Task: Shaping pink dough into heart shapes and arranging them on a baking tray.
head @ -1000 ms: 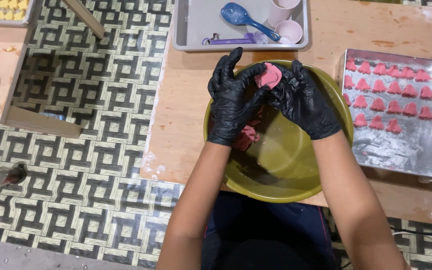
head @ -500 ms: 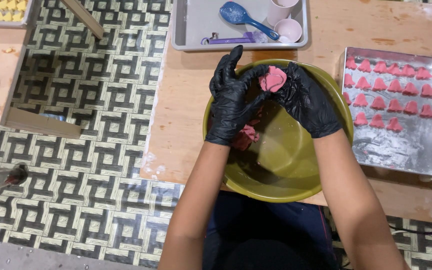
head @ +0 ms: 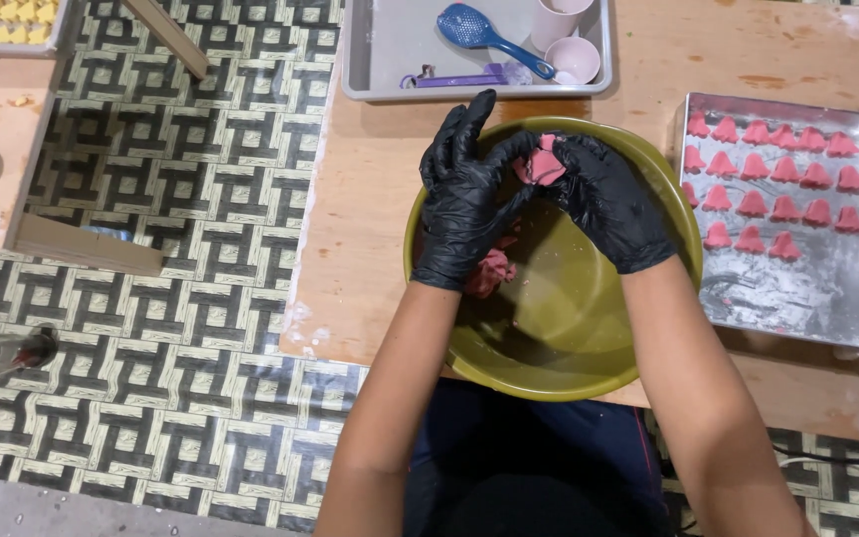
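Fingertips of both black-gloved hands meet on a small pink lump of dough (head: 541,162), pinching it from either side above the far rim of the round olive-green bowl (head: 589,348). Left hand (head: 464,194): thumb and lower fingers closed on the lump, upper fingers spread and pointing toward 12 o'clock. Right hand (head: 608,199): fingers curled tight round the lump's right side, back of the glove facing the camera.

The lump sits at about 12 o'clock over the bowl, held clear of the bowl's floor. A larger mass of pink dough (head: 491,270) lies inside the bowl at about 9 o'clock, partly hidden under the left wrist.

The bowl rests on a pale wooden board (head: 370,229). At 3 o'clock from the bowl, just beside it, a shiny metal baking tray (head: 797,298) carries rows of small pink cone-shaped dough pieces (head: 770,184) across its far half; near half bare.

At 12 o'clock, a grey rectangular tray (head: 390,50) holds a blue slotted plastic scoop (head: 479,30), a purple flat tool (head: 459,80) and two pale pink cups (head: 564,40).

Patterned woven-look floor covering (head: 171,259) at 9 o'clock.
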